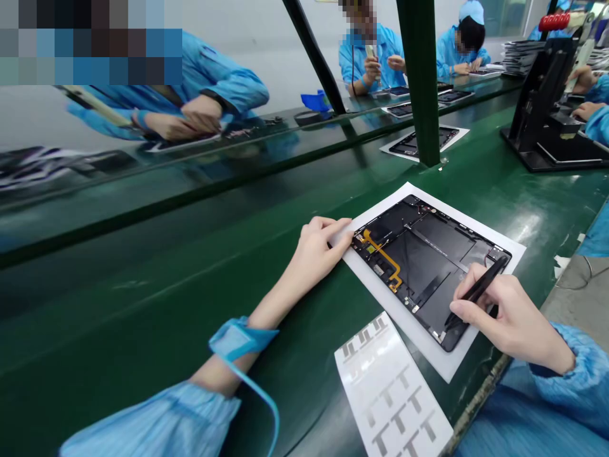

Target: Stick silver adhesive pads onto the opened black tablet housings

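Note:
An opened tablet housing (428, 254), black inside with an orange flex cable (383, 254) along its left part, lies on a white sheet (450, 368). My left hand (318, 247) holds the housing's left corner between thumb and forefinger, over the sheet's edge. In my right hand (509, 311) are black tweezers (490, 277), held like a pen. Their tips point down at the housing's near corner; whether they pinch anything is too small to tell. Close by on the near side lies a white sheet of grey T-shaped stickers (392, 393).
A blue cord (259, 387) hangs from my left wristband. A green post (421, 82) rises behind the tablet, near another tablet housing (404, 145). A black press (547, 114) stands at right. Co-workers in blue work across the green bench (143, 285).

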`<state>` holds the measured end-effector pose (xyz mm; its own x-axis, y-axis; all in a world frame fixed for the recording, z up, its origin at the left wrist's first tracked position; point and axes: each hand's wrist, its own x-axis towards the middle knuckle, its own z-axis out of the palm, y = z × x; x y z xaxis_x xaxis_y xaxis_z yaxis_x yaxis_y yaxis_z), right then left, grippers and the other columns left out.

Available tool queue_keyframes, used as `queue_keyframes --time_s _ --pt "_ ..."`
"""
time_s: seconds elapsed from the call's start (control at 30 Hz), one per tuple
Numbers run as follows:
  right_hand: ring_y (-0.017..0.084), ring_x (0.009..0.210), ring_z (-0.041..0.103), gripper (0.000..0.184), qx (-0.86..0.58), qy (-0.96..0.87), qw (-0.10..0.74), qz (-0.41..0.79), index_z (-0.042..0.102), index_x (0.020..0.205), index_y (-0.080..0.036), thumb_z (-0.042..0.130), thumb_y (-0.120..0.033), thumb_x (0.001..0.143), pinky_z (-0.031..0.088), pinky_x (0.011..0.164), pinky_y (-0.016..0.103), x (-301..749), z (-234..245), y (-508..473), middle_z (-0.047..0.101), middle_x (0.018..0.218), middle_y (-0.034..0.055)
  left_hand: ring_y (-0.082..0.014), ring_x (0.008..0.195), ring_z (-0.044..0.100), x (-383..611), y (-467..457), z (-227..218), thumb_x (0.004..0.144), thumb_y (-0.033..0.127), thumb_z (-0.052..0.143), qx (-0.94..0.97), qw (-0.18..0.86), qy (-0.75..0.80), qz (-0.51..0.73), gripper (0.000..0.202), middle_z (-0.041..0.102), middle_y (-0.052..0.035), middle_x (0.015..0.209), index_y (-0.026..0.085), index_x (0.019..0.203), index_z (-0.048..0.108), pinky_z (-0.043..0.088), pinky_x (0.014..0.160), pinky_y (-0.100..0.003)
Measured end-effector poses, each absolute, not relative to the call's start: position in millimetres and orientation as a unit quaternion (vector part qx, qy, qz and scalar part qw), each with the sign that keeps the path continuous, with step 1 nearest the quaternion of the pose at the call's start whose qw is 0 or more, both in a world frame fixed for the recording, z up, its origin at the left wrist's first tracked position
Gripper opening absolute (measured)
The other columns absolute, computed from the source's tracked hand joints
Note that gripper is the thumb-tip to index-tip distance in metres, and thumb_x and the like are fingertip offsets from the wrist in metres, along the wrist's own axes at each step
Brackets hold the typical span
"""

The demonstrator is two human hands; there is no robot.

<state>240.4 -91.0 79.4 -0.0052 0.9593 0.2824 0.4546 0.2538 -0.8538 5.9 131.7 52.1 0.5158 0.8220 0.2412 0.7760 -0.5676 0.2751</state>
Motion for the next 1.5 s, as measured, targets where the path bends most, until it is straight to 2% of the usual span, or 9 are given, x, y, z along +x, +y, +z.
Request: queue_keyframes --time_s 0.2,0.5,0.63,0.77,0.9,1.0,1.17,1.33,1.5 --pt "0.009 0.049 0.047 0.018 -0.533 -0.685 0.436 0.237 0.050 0.072 -0.018 0.049 -0.021 0.090 0.038 0.045 0.022 242.3 83.7 -89.1 0.053 0.065 -0.0013 -0.0239 0.098 0.051 6.3 130.4 54.6 0.094 0.045 0.045 0.873 0.071 0.450 0.175 0.037 0.053 -0.0076 0.103 0.017 0.114 0.057 0.041 0.089 -0.044" --pt "0.014 0.054 0.054 0.015 -0.598 -0.617 0.443 0.253 0.053 0.073 -0.019 0.055 -0.027 0.086 0.041 0.046 0.024 269.2 79.7 -80.5 0.054 0.065 0.0002 -0.0242 0.100 0.051 7.1 130.1 57.2 0.094 0.043 0.046 0.878 0.101 0.439 0.165 0.035 0.054 -0.0075 0.104 0.018 0.115 0.058 0.040 0.090 -0.044" --pt "0.010 0.043 0.047 0.016 -0.605 -0.551 0.479 0.318 0.052 0.075 -0.019 0.063 -0.030 0.080 0.037 0.041 0.022 284.6 79.1 -72.9 0.050 0.059 -0.0042 -0.0248 0.105 0.051 7.3 128.6 57.2 0.094 0.038 0.050 0.871 0.116 0.448 0.166 0.031 0.054 -0.0076 0.110 0.018 0.117 0.057 0.040 0.094 -0.046" --pt "0.009 0.039 0.048 0.024 -0.581 -0.528 0.490 0.380 0.051 0.078 -0.018 0.062 -0.039 0.082 0.038 0.038 0.021 291.2 75.7 -71.1 0.054 0.056 -0.0040 -0.0264 0.111 0.051 7.1 136.4 57.5 0.094 0.037 0.055 0.844 0.130 0.490 0.177 0.036 0.052 -0.0098 0.120 0.016 0.123 0.051 0.042 0.095 -0.049" --pt "0.008 0.036 0.047 0.036 -0.565 -0.490 0.544 0.379 0.048 0.079 -0.018 0.062 -0.051 0.082 0.038 0.036 0.019 290.9 68.4 -74.0 0.054 0.053 -0.0040 -0.0221 0.091 0.061 14.1 153.3 62.3 0.094 0.040 0.056 0.826 0.184 0.510 0.152 0.031 0.061 -0.0053 0.103 0.013 0.108 0.059 0.051 0.081 -0.040" --pt "0.008 0.035 0.045 0.041 -0.557 -0.473 0.565 0.383 0.049 0.078 -0.018 0.064 -0.056 0.078 0.037 0.034 0.018 290.7 60.8 -74.6 0.053 0.050 -0.0043 -0.0191 0.082 0.063 22.5 162.4 65.0 0.092 0.038 0.059 0.824 0.227 0.499 0.141 0.027 0.062 -0.0028 0.093 0.011 0.098 0.062 0.054 0.073 -0.034" --pt "0.008 0.036 0.044 0.044 -0.570 -0.475 0.531 0.410 0.051 0.080 -0.018 0.063 -0.060 0.078 0.037 0.035 0.018 291.9 46.5 -72.3 0.054 0.051 -0.0047 -0.0183 0.087 0.062 30.3 159.1 65.3 0.094 0.033 0.058 0.814 0.262 0.468 0.224 0.023 0.062 -0.0052 0.099 0.012 0.103 0.060 0.054 0.076 -0.036" --pt "0.008 0.039 0.045 0.044 -0.560 -0.472 0.528 0.429 0.050 0.080 -0.019 0.062 -0.062 0.079 0.036 0.036 0.017 293.0 36.5 -69.4 0.053 0.053 -0.0045 -0.0158 0.079 0.063 26.6 158.0 65.3 0.094 0.032 0.058 0.773 0.308 0.459 0.310 0.024 0.062 -0.0048 0.097 0.013 0.108 0.058 0.055 0.070 -0.032" --pt "0.007 0.038 0.042 0.049 -0.551 -0.462 0.558 0.414 0.052 0.074 -0.018 0.063 -0.066 0.074 0.033 0.035 0.017 291.2 33.0 -67.5 0.050 0.050 -0.0048 -0.0188 0.089 0.062 -7.6 187.2 76.4 0.094 0.032 0.058 0.682 0.264 0.541 0.417 0.026 0.061 -0.0071 0.107 0.013 0.113 0.057 0.055 0.076 -0.036"
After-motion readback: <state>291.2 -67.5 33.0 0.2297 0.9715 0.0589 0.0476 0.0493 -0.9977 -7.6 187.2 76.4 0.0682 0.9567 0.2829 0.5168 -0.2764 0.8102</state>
